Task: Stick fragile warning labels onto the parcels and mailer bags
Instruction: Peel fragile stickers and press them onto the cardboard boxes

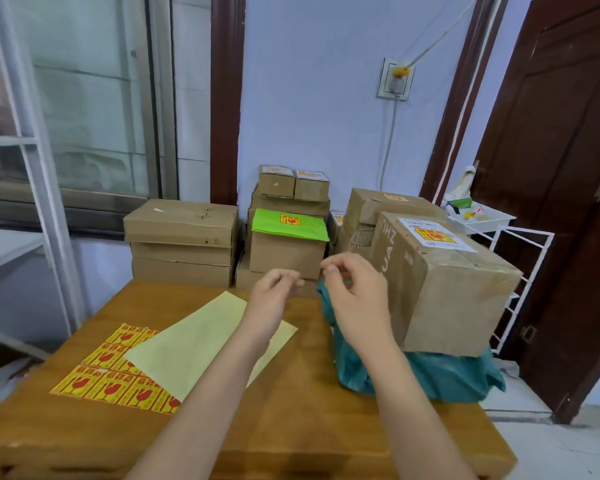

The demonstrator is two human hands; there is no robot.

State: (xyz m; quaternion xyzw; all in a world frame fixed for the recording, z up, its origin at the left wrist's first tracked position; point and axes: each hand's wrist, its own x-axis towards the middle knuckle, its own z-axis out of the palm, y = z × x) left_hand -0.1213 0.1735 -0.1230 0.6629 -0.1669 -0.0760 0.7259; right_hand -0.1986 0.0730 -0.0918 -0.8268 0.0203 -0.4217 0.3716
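Label sheet (118, 370) below-left of fingers (291, 282)

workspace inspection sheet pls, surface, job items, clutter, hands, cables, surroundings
surface: wooden table, a pale backing sheet lying on it.
job's things: fragile label sheet partly under the backing sheet; labelled cardboard box resting on a teal mailer bag; green mailer already labelled on the stacked boxes behind.
clutter: nothing seen.
grippers: left hand and right hand raised over the table, fingers curled; any label between them too small to tell.
cables: white cord hanging from the wall socket.
surroundings: window, brown door, white rack.
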